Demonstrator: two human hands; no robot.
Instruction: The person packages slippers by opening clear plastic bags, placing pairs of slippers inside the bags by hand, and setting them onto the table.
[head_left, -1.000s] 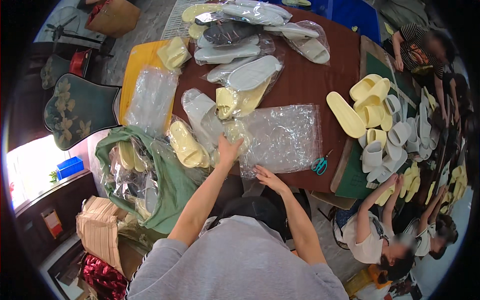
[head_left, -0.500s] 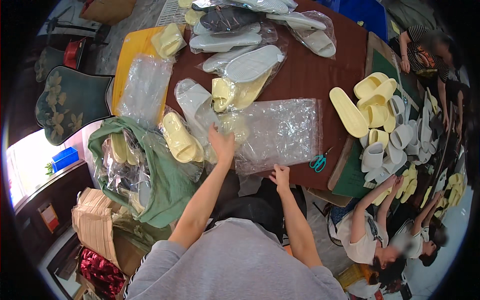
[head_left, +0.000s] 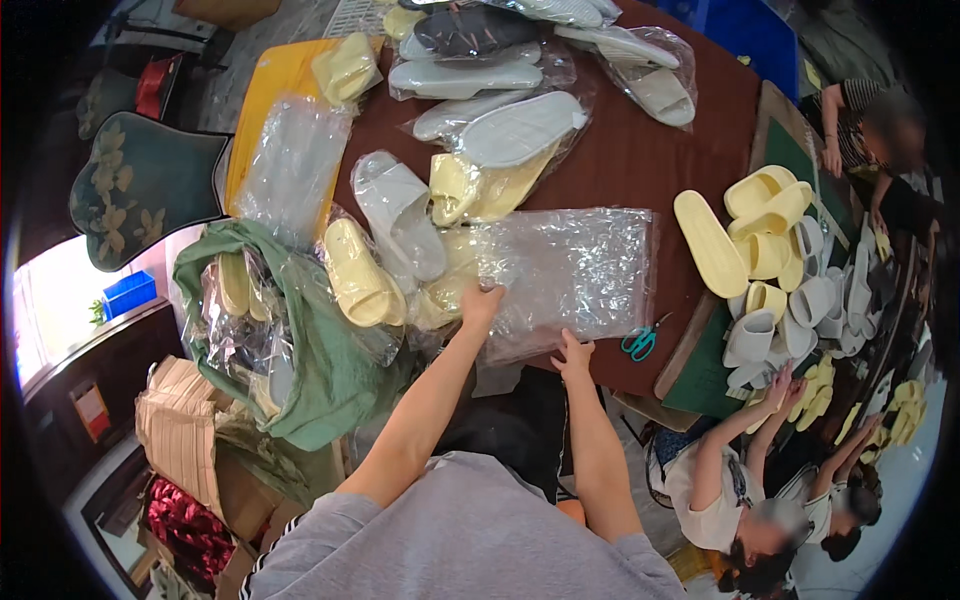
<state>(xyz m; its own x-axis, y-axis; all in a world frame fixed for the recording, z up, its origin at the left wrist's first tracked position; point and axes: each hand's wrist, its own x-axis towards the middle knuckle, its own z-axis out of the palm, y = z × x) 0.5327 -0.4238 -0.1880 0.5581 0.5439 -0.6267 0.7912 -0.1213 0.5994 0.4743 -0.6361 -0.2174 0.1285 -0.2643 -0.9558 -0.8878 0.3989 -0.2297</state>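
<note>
A stack of clear plastic bags (head_left: 590,270) lies flat on the brown table in front of me. My left hand (head_left: 482,303) is over the stack's left end, beside a bagged yellow slipper (head_left: 440,300), thumb apart from the fingers. At the near edge of the bags is my right hand (head_left: 573,357), its thumb and fingers apart and no object seen in it. Bagged grey slippers (head_left: 400,215) lie beyond my left hand, with a bagged yellow pair (head_left: 362,280) to their left. Another bagged yellow pair (head_left: 490,185) rests farther back.
Teal scissors (head_left: 640,343) lie right of the bags. Loose yellow slippers (head_left: 710,245) and grey ones (head_left: 750,338) are heaped at the right, where other people work. A green sack (head_left: 330,350) of bagged slippers stands at the left, near a chair (head_left: 145,190) and a cardboard box (head_left: 180,420).
My left hand has moved right and nearer, from the bagged grey slippers to the left end of the plastic bags. My right hand stays by their near edge, its fingers more spread.
</note>
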